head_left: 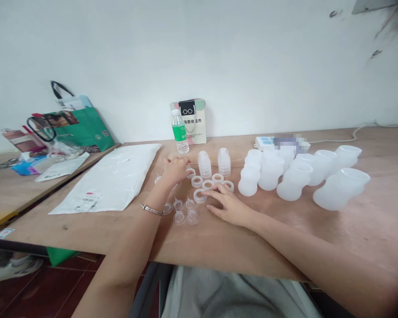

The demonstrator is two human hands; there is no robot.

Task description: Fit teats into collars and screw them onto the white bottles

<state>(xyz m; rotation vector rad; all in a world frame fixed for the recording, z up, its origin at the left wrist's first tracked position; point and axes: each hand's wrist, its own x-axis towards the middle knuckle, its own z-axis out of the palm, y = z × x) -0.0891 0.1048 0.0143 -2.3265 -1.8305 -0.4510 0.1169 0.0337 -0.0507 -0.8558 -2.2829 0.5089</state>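
My left hand (177, 170), a bracelet at its wrist, reaches over the table with bent fingers spread apart. Its thumb side is against a translucent bottle ring (191, 172); the far fingertips are partly hidden. Fingers apart, my right hand (228, 204) rests low over the table, its fingertips at another bottle ring (200, 195). Several more rings lie between the hands, such as one white ring (218, 178). Clear silicone nipples (179, 217) stand in a group by my left wrist. Behind the rings are two stacks of clear domed caps (204, 164) (224, 162).
Several frosted baby bottles (295, 181) stand at right, by a small white box (265, 143). A water bottle (180, 132) and paper bag (199, 123) stand at the back. Left lies a white mailing bag (109, 181); a green bag (86, 130) is on the adjoining table.
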